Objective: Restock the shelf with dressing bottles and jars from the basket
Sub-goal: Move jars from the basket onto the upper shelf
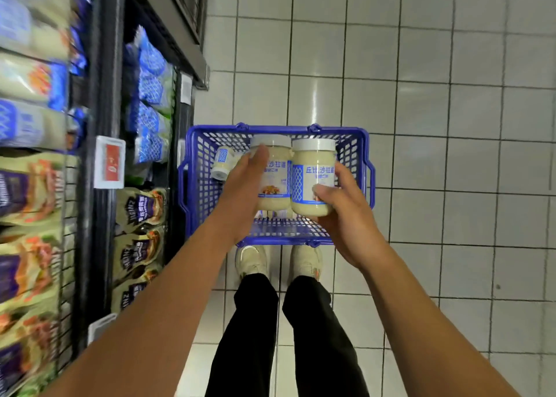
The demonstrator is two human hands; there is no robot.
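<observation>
A blue plastic basket point(198, 192) stands on the tiled floor in front of my feet. My left hand point(245, 192) grips a white-lidded jar of pale dressing point(275, 183) above the basket. My right hand point(343, 213) grips a second jar of the same kind point(310, 180) right beside it, its blue and white label facing me. The two jars touch side by side. One more small jar point(222, 163) lies on its side in the basket's far left corner. The shelf point(105, 102) runs along my left.
The shelf holds blue and white dressing packs point(150, 81) on upper levels and dark pouches point(141, 207) lower down, blurred at the far left. A red price tag point(110, 165) hangs on the shelf edge. White floor tiles point(451, 126) spread to the right.
</observation>
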